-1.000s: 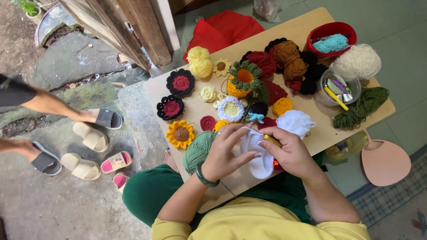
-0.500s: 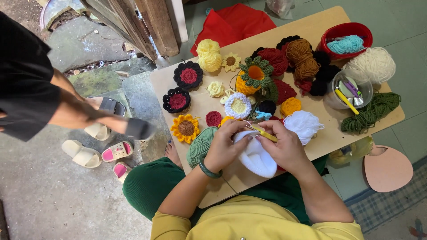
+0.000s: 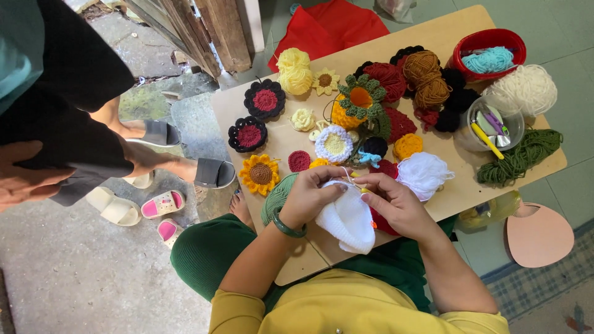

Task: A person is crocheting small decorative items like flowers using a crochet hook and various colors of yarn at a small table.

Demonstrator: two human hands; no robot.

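the white crochet piece (image 3: pixel 348 218) lies at the near edge of the wooden table (image 3: pixel 445 43), held between both hands. the left hand (image 3: pixel 312 199) grips its upper left edge, fingers curled closed on the work, a green bangle (image 3: pixel 286 226) on that wrist. the right hand (image 3: pixel 396 203) pinches the piece at its top right, fingers closed narrow around it. at 9 o'clock from the piece, under the left hand, sits a green yarn ball (image 3: pixel 276 196). at 1 o'clock lies a white fluffy ball (image 3: pixel 424 174). at 11 o'clock a sunflower (image 3: pixel 260 174), and further at 12 o'clock crocheted flowers and yarn balls crowd the table. at 2 o'clock stands a clear cup (image 3: pixel 492 124) of hooks, a red bowl (image 3: pixel 489 52) beyond it. at 3 o'clock, on the floor, lies a pink fan (image 3: pixel 538 235). at 9 o'clock, far off, another person's legs (image 3: pixel 154 164) in grey sandals.
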